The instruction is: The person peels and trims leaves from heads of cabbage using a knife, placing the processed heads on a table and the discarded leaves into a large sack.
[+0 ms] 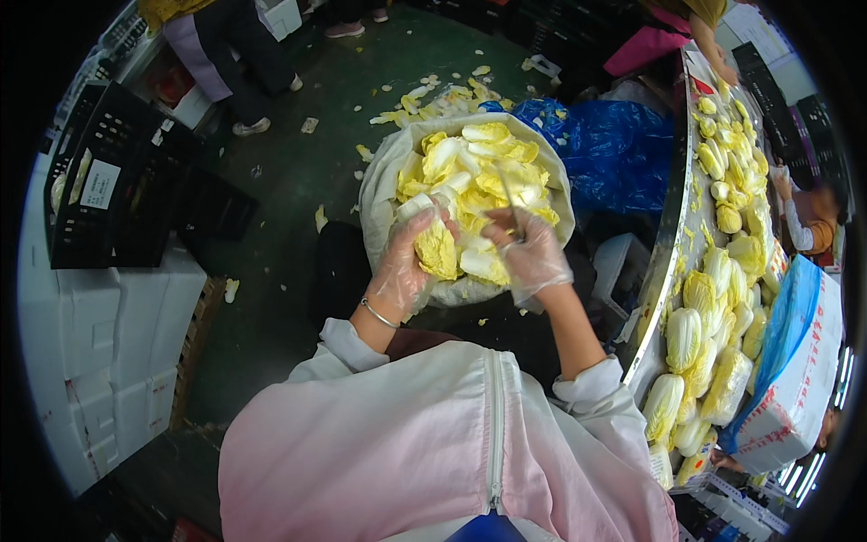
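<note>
My left hand (405, 254), in a clear plastic glove, holds a small napa cabbage (437, 252), its white base turned up and its yellow leaves toward me. In my right hand (535, 252), also gloved, is a thin knife (508, 188); its blade is blurred and points away from me. Both hands are over the near part of a large pale cloth sack (383, 179) with its rim rolled back. Loose yellow and white cabbage leaves (474, 169) heap up inside it.
A metal table (667, 298) on the right bears many napa cabbages (704, 291) and a white foam box (789, 379). Blue plastic sheeting (609, 152) lies beyond the sack. Black crates (112, 196) and foam boxes (129, 325) stand left. Other people work nearby.
</note>
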A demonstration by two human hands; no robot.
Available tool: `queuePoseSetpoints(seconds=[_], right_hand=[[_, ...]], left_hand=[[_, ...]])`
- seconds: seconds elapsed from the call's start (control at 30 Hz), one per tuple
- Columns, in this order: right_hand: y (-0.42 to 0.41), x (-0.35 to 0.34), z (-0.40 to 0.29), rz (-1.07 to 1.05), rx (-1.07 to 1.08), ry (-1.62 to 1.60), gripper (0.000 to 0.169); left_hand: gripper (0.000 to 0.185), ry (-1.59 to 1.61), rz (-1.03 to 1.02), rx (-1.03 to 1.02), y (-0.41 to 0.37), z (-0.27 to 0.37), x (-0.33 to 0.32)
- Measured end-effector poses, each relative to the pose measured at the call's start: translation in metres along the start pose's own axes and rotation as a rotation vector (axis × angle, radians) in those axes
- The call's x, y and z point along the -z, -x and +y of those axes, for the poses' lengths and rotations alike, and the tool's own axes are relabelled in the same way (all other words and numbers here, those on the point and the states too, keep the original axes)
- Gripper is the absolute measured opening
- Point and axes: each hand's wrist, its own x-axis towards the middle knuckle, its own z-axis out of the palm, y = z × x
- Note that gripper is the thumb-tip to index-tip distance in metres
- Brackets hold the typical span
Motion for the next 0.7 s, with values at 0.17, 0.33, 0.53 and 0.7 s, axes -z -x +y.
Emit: queuePoseSetpoints(seconds=[0.17, 0.33, 0.53, 0.7], right_hand=[[0.024, -0.02, -0.032, -0.115, -0.124, -0.023, 0.043], [0.024, -0.028, -0.027, -0.072, -0.013, -0.06, 0.051], [0.022, -0.018, -0.016, -0.061, -0.04, -0.051, 0.051], [0.024, -0.009, -0.013, -0.139, -0.016, -0.069, 0.045]], left_hand=[[0.046, -0.17, 0.038, -0.038, 0.004, 0.003, -0.015], [0.06, -0.259, -0.167, -0.181, 0.0, -0.004, -0.016], [0.068, -0.609, -0.241, -0.125, 0.003, -0.005, -0.019], [0.063, -0.647, -0.242, -0.012, 0.01, 0.007, -0.02]])
